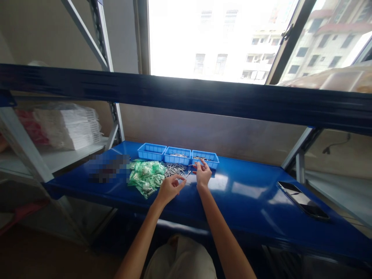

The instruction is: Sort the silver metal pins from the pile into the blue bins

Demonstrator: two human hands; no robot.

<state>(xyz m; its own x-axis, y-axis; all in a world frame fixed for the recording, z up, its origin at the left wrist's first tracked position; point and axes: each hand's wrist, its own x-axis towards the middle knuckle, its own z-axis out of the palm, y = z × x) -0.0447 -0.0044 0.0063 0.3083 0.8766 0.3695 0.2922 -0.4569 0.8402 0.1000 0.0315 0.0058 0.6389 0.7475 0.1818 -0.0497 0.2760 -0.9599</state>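
Note:
My left hand (171, 187) is closed in a pinch beside a loose pile of thin metal pins (174, 169); what its fingertips hold is too small to make out. My right hand (204, 174) is raised in front of the right blue bin (214, 164). Its thumb and fingers close on a thin metal pin (192, 165) that points left. Left of the pile lies a heap of green plastic packets (147, 173) with small parts inside. Small metal pieces show in the middle blue bin (177, 159) and in the right one. The left blue bin (151, 156) adjoins them.
All this rests on a blue shelf top (241, 205). A phone (303, 200) lies at the right. A blue crossbeam (186, 93) spans the view above the hands. White stacked items in plastic wrap (72, 126) sit on a side shelf at left.

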